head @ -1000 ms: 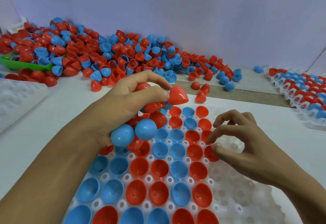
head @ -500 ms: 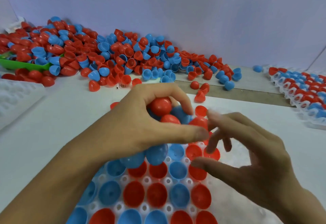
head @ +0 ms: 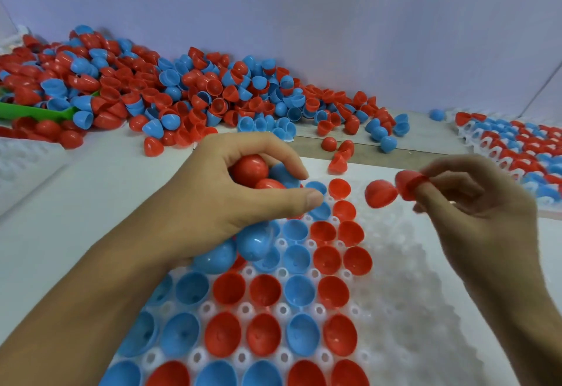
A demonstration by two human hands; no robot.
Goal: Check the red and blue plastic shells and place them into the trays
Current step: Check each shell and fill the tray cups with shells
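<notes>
Item: left hand [head: 225, 203], centre of frame. Grip curled round a handful of shells [head: 258, 172], red and blue, more bulging out beneath the palm; thumb closes the front.

Item: right hand [head: 474, 203], right of frame. Grip pinching a red shell [head: 409, 183] at the fingertips; a second red shell [head: 380, 194] sits just beside it to the left, whether nested in it, held or loose cannot be told from the blur.

Item: tray [head: 410, 279], white, lower centre. Left columns filled with red and blue shells, open side up; right portion unfilled.

Item: loose pile of shells [head: 188, 93], upper left, along the wall, partly over a green scoop [head: 30, 112]. Second filled tray [head: 517, 142], far right. All on the tabletop [head: 76, 188].

Risks, as judged:
- Second red shell may drop and bounce among seated shells, since the hold on it looks uncertain.
- Overfull left grip may spill blue shells onto filled rows, unseating them.
- Two stuck shells may go into one pocket unchecked.
</notes>
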